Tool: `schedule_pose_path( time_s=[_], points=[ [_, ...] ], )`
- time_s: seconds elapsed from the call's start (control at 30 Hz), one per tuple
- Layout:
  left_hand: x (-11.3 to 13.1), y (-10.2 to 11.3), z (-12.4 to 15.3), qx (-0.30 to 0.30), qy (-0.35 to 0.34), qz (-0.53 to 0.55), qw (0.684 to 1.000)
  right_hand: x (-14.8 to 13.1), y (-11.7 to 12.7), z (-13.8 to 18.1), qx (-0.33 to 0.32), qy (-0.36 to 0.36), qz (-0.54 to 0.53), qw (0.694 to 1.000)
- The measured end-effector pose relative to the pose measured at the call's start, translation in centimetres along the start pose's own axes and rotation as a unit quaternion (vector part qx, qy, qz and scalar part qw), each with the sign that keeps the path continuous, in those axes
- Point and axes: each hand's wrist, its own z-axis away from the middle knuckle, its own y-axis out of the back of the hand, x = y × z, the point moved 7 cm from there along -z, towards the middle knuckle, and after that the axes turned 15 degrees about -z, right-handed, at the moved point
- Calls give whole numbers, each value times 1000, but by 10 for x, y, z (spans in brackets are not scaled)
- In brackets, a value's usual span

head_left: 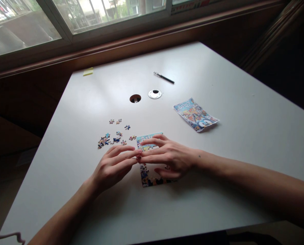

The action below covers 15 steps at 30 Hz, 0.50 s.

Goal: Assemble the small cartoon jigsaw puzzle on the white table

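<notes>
One part-built puzzle (152, 177); about a dozen loose pieces (113, 136); one pen (164, 78); one printed packet (196, 115); two hands.

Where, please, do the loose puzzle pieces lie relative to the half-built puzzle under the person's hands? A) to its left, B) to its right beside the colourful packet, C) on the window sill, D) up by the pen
A: the loose puzzle pieces are scattered on the table left of the half-built puzzle, on the left hand side, well away from the pen.
</notes>
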Motion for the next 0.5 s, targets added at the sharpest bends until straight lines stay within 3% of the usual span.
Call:
schedule_pose_path(
  time_s=[0.13,0.3,0.5],
  points=[
    [-2,-2,3,-12,11,0,1000,4,10,2,103,4,-13,995],
    [-6,-2,4,-6,19,0,1000,15,31,7,253,-42,-55,965],
    [-7,-1,5,0,25,3,1000,28,40,12,309,-107,-118,938]
  ],
)
